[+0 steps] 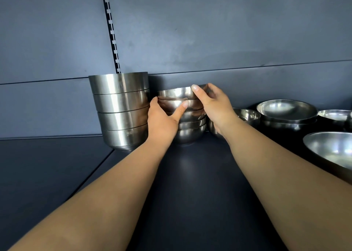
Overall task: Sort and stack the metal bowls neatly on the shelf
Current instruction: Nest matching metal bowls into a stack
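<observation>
A stack of several small round metal bowls stands on the dark shelf near its back wall. My left hand wraps the stack's left side, thumb pressed on the second bowl. My right hand grips the top bowl at its right rim, thumb on the front. Just left of it stands a taller stack of several straight-sided metal bowls, close to my left hand.
Right of the small stack, another small bowl sits partly behind my right wrist. Farther right are wide shallow bowls, one more at the edge, and a large bowl in front. A slotted upright runs up the back panel.
</observation>
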`<state>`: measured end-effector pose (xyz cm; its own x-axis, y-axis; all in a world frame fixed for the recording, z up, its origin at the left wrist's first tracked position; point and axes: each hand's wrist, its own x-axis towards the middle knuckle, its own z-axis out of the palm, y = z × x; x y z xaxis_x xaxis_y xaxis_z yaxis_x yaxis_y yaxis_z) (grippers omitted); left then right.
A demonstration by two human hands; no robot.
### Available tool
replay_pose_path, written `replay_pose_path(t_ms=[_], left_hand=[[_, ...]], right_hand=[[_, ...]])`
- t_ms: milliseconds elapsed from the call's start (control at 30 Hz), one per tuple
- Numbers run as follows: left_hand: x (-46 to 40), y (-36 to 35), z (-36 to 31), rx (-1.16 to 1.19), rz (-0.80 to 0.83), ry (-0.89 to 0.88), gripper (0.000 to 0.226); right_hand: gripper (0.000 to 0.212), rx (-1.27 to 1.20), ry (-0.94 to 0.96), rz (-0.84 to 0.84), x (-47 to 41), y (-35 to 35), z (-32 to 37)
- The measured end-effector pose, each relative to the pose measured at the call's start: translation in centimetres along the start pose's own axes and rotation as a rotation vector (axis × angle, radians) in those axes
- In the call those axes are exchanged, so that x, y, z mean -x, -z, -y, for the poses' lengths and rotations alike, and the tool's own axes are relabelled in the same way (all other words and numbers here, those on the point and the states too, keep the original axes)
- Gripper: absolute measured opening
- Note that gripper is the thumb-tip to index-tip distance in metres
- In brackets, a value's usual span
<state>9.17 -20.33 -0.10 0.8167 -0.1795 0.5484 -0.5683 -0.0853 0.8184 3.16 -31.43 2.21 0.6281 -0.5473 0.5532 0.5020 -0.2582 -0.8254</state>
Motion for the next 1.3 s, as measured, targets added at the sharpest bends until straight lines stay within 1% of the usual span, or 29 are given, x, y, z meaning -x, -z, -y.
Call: replay_pose_path(t_ms=[133,233,367,500,600,700,767,833,900,1000,1033,1133,1300], left_hand=[[-0.2,-0.1,0.0,-0.002,0.03,0.021,0.094],[-0.2,-0.1,0.0,0.047,0.076,0.049,0.094],[0.1,0.1,0.3,0.142,0.136,0.086,0.093],[0.0,0.4,0.6,0.143,0.155,0.103,0.097],[-0.2,0.5,0.9,0.124,0.186,0.133,0.1],[-0.3,0.6,1.0,0.096,0.22,0.127,0.096],[-0.5,0.9,1.1,0.092,0.213,0.121,0.096],[-0.6,1.1,1.1,0.087,0.198,0.115,0.095],[-0.7,1.1,1.0,0.06,0.184,0.105,0.091],[-0.7,0.9,0.9,-0.007,0.149,0.074,0.073],[-0.7,0.9,0.8,-0.027,0.14,0.065,0.071],[-0.7,0.8,0.7,-0.048,0.139,0.059,0.074],[-0.6,0.6,0.8,-0.013,0.193,0.097,0.091]], right_hand=[[0.02,0.103,0.003,-0.053,0.1,-0.1,0.0],[0.02,0.048,-0.027,-0.012,0.3,0.0,0.1],[0.012,0.016,-0.043,-0.004,0.5,0.1,0.3],[0.029,0.071,-0.086,0.007,0.7,0.0,0.4],[0.036,0.059,-0.122,0.034,0.7,-0.1,0.6],[0.029,0.047,-0.134,0.037,0.7,0.1,0.8],[0.019,0.043,-0.127,0.03,0.8,0.2,0.8],[0.017,0.06,-0.117,0.018,0.9,0.2,0.8],[0.021,0.1,-0.102,-0.001,0.8,0.1,0.9],[0.022,0.19,-0.1,-0.034,0.6,0.1,0.9],[0.023,0.222,-0.104,-0.036,0.6,0.1,0.9],[0.031,0.303,-0.104,-0.042,0.5,0.0,0.9],[0.031,0.396,-0.063,-0.062,0.6,0.0,1.1]])
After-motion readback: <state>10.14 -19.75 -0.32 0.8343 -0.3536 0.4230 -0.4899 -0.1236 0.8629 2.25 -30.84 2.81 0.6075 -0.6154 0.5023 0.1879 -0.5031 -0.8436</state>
